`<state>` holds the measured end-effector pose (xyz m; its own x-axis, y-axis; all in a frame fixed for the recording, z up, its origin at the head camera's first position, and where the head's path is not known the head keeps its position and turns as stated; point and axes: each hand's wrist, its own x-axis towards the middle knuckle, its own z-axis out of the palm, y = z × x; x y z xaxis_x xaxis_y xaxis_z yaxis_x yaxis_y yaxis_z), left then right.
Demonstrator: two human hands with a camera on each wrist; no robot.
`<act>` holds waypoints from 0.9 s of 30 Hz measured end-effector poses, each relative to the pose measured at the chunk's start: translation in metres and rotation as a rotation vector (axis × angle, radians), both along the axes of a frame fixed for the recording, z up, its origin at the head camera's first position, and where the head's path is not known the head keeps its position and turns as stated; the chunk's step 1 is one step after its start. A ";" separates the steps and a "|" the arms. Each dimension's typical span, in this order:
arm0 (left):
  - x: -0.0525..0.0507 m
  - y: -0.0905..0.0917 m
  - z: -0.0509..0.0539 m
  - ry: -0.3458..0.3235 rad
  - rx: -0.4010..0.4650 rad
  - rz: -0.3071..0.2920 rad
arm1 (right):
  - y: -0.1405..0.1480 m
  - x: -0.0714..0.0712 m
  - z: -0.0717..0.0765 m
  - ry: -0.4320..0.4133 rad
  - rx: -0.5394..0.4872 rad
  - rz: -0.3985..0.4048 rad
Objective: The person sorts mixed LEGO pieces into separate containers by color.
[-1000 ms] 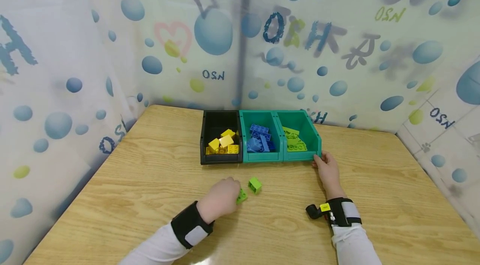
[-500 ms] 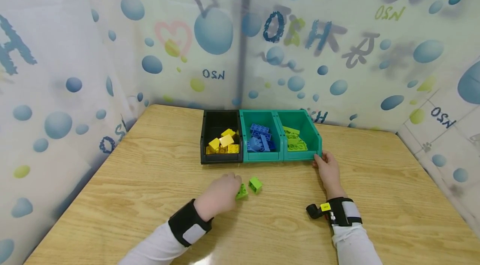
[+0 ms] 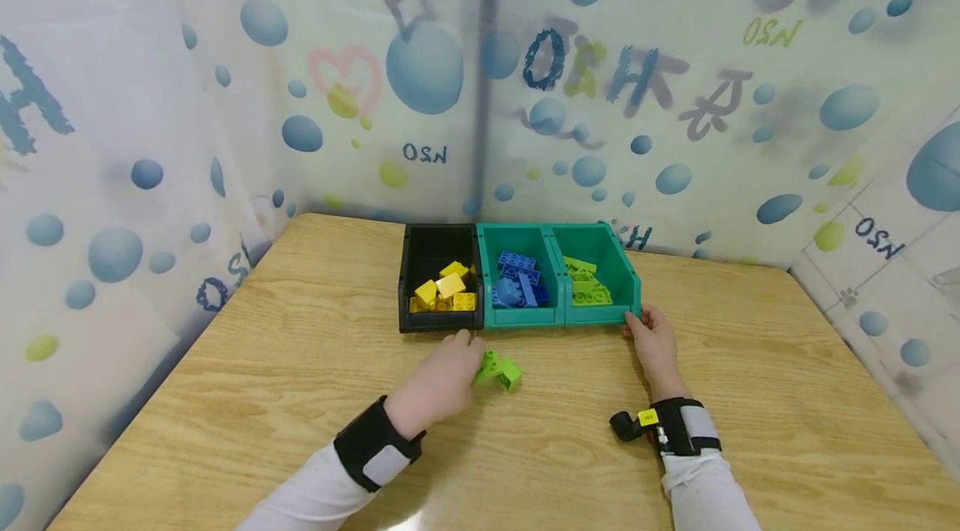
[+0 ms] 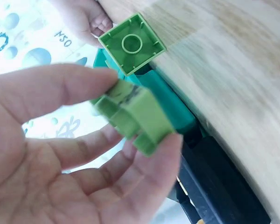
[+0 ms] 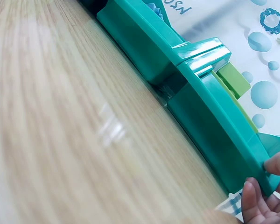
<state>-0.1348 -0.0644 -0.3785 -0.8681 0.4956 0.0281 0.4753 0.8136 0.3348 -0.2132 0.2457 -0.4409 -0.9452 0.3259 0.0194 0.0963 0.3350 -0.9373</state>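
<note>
My left hand (image 3: 438, 381) pinches a light green toy brick (image 4: 135, 114) between thumb and fingertips, its studs showing in the left wrist view. A second green brick (image 3: 510, 374) lies on its side on the table just right of it, hollow underside showing in the left wrist view (image 4: 131, 44). In the head view the two bricks overlap; whether they touch I cannot tell. My right hand (image 3: 655, 352) grips the front right corner of the right teal bin (image 5: 210, 135), thumb on the rim. That bin holds several green bricks (image 3: 588, 285).
Left of the right bin stand another teal bin (image 3: 525, 317) with blue bricks (image 3: 517, 277) and a black bin (image 3: 442, 321) with yellow bricks (image 3: 450, 287), all in one row. The wooden table (image 3: 555, 456) extends in front. A patterned curtain (image 3: 337, 181) hangs behind.
My left hand has moved slightly away from me with the green brick, towards the black bin. The second green brick and my right hand stay where they were.
</note>
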 end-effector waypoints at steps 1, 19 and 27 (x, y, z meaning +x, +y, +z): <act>-0.001 0.001 0.001 0.011 0.012 -0.003 | 0.000 0.000 0.000 0.000 -0.002 0.000; -0.034 0.029 0.018 0.140 0.040 -0.030 | 0.002 -0.001 -0.002 -0.010 -0.007 0.009; -0.048 0.039 0.023 0.112 0.083 -0.021 | 0.003 -0.001 -0.001 0.000 -0.013 0.012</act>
<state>-0.1828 -0.0256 -0.3551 -0.8470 0.5052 0.1657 0.5297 0.7751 0.3443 -0.2142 0.2483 -0.4424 -0.9492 0.3143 0.0157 0.0918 0.3243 -0.9415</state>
